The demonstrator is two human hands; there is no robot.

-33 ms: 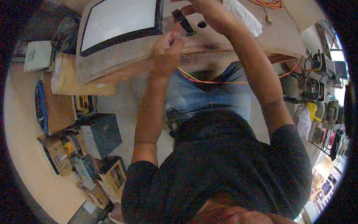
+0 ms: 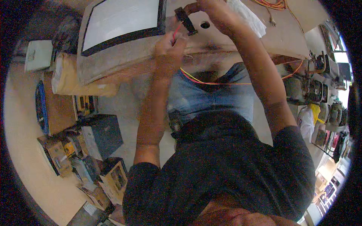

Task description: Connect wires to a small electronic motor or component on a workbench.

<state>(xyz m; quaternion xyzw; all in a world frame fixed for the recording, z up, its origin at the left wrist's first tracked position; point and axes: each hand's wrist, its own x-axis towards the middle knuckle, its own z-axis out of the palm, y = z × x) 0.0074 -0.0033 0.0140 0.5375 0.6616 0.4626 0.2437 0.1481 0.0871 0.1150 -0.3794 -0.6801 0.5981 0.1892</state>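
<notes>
My left hand (image 2: 170, 45) is closed at the table's near edge, pinching a thin red wire (image 2: 176, 31). From these fingers the wire runs up to a small black strip-shaped piece (image 2: 186, 21), whose exact kind I cannot make out. My right hand (image 2: 205, 6) reaches in from the right, partly cut off by the top edge of the picture. One of its fingers bends to the far end of the black piece and appears to hold it. A round dark hole (image 2: 204, 25) in the tabletop lies just right of the piece.
A black-framed white panel (image 2: 122, 24) lies on the table (image 2: 113, 62) at left. White cloth (image 2: 249, 19) and coiled orange wire (image 2: 269, 3) are at right. Yellow and red wires (image 2: 211, 83) hang before my lap. Boxes (image 2: 103, 135) stand on the floor at left.
The far end of the black piece and the fingers of my right hand have shifted slightly upward in the picture. My left hand stays about where it was.
</notes>
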